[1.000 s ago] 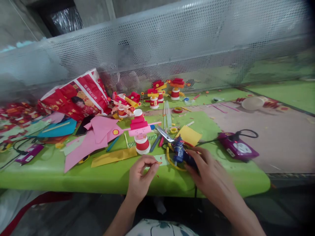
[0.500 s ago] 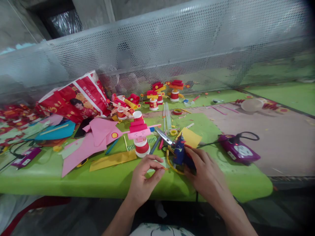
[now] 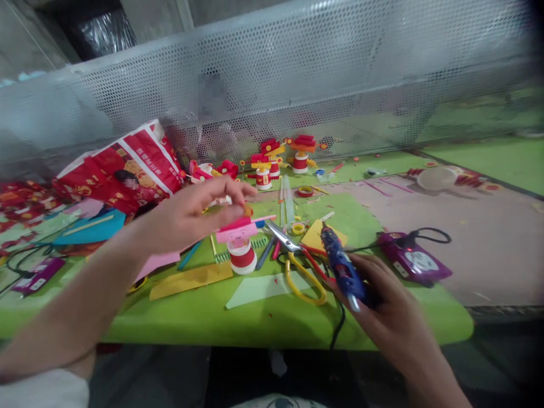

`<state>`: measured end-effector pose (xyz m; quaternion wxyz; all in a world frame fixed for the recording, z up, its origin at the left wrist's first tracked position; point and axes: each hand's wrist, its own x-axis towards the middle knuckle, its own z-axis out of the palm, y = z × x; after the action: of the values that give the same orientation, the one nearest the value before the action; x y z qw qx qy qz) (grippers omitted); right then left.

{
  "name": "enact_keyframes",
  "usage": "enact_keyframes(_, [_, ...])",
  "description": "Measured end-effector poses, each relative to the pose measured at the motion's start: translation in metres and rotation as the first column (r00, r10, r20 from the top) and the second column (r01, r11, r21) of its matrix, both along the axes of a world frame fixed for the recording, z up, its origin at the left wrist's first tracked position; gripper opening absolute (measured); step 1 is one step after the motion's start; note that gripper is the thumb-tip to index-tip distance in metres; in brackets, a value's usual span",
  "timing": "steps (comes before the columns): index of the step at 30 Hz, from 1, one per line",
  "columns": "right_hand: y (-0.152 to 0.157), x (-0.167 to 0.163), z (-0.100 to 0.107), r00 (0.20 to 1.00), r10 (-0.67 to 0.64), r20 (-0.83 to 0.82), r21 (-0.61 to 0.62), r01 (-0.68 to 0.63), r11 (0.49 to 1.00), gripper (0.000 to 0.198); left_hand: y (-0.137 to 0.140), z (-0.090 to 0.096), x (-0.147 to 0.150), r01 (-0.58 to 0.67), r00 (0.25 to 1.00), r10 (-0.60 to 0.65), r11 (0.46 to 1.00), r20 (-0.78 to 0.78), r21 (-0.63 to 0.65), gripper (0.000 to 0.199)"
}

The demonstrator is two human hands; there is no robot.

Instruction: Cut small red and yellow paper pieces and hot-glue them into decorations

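Observation:
My left hand [image 3: 191, 218] reaches over a paper-cup figure [image 3: 243, 259] with a pink face and a red rolled brim. Its thumb and fingers are closed at the tips around a small orange piece [image 3: 247, 211], just above the brim. The hand hides the figure's top. Wrapped in my right hand [image 3: 382, 306] is a blue hot glue gun [image 3: 343, 269], its nozzle pointing up and away. Left of the gun lie scissors [image 3: 304, 289] with yellow and red handles, beside a pale green paper strip [image 3: 255, 290].
Several finished cup figures [image 3: 263, 180] stand at the back near a perforated metal screen [image 3: 297, 68]. A red printed bag [image 3: 123, 170] leans at the left. A purple power box [image 3: 414, 260] with a black cord sits at the right. Yellow paper [image 3: 191, 281] lies in front.
My left hand has moved up and left from the table's front to the figure's top, carrying the small piece. My right hand has shifted right slightly and tilted the glue gun.

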<state>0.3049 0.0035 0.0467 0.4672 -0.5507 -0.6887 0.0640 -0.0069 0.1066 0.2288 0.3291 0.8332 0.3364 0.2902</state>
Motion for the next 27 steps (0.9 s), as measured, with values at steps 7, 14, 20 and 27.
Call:
enact_keyframes(7, [-0.006,-0.027,0.024,0.956,-0.160,-0.245,-0.080,0.145,0.986,0.024,0.087,0.003,0.050,-0.150,0.946,0.041,0.935,-0.323,-0.322,0.012])
enact_keyframes(14, [0.009,-0.047,0.028,0.972,0.019,-0.236,-0.094,-0.043,0.995,0.032,0.107,-0.023,0.075,-0.010,0.959,-0.158,0.809,-0.234,-0.588,0.014])
enact_keyframes(20, [0.022,-0.057,0.021,0.986,-0.111,-0.127,-0.056,0.105,0.993,0.036,0.112,-0.019,0.076,-0.051,0.964,-0.112,0.815,-0.243,-0.577,0.017])
enact_keyframes(27, [0.034,-0.061,0.018,0.995,-0.095,-0.016,0.072,0.096,0.993,0.039,0.117,-0.018,0.071,-0.012,0.968,-0.135,0.817,-0.210,-0.576,0.013])
